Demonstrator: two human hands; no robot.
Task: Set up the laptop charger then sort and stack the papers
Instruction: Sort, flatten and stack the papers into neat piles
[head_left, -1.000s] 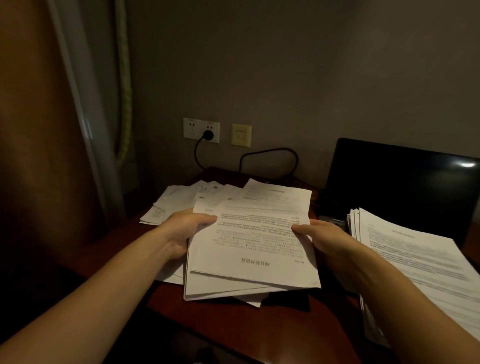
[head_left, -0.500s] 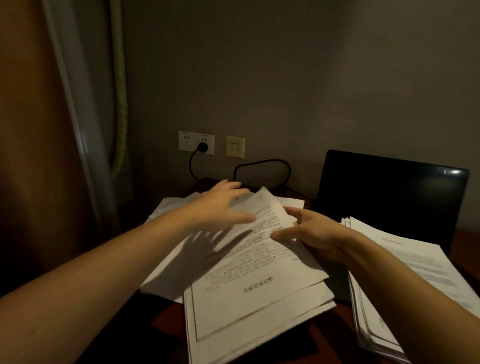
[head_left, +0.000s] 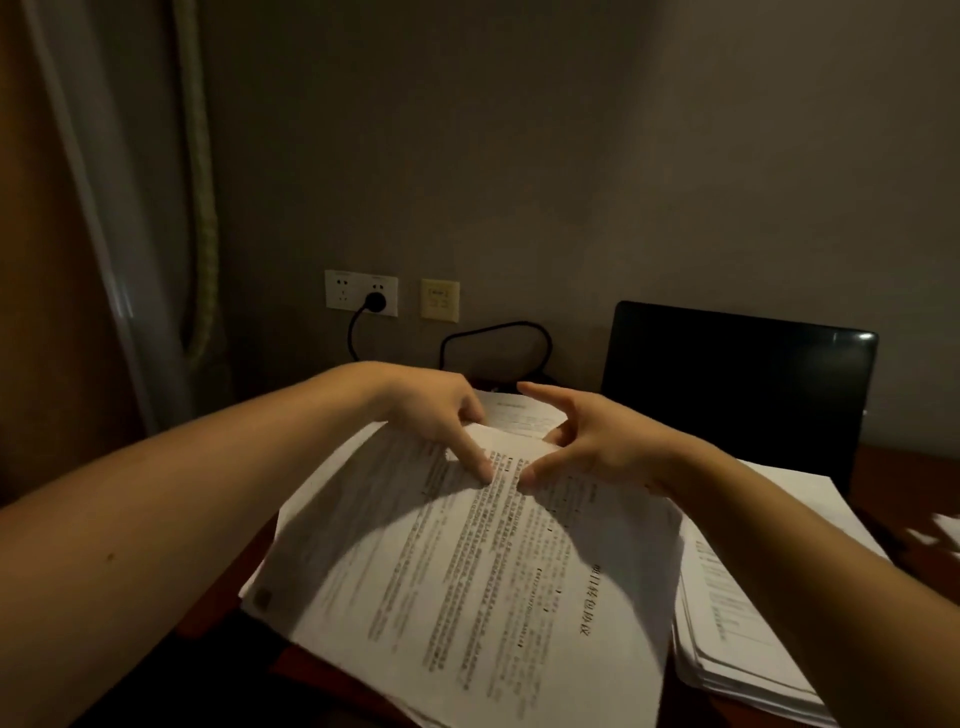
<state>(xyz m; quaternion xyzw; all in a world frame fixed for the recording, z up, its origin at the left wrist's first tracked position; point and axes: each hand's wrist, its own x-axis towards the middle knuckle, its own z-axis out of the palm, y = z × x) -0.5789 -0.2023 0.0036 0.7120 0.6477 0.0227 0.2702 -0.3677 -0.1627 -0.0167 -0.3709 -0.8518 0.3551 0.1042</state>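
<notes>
A bundle of printed papers (head_left: 467, 571) lies tilted across the desk in front of me, its heading turned toward the right. My left hand (head_left: 436, 415) grips the bundle's far edge, thumb on top and fingers curled behind. My right hand (head_left: 587, 441) pinches the same edge just beside it, thumb pressed on the top sheet and index finger pointing out. A second paper stack (head_left: 727, 597) sits at the right, partly under my right forearm. The black charger plug (head_left: 375, 300) is in the wall socket, and its cable (head_left: 493, 332) loops toward the laptop (head_left: 737, 384).
The laptop stands open with a dark screen at the back right. A yellowed switch plate (head_left: 439, 300) is beside the socket. A pale curtain (head_left: 156, 208) hangs at the left. Bare reddish desk (head_left: 893, 467) shows right of the laptop.
The bundle has swung round and come closer to me. My left hand, open above it half a second ago, now grips its far edge beside my right hand.
</notes>
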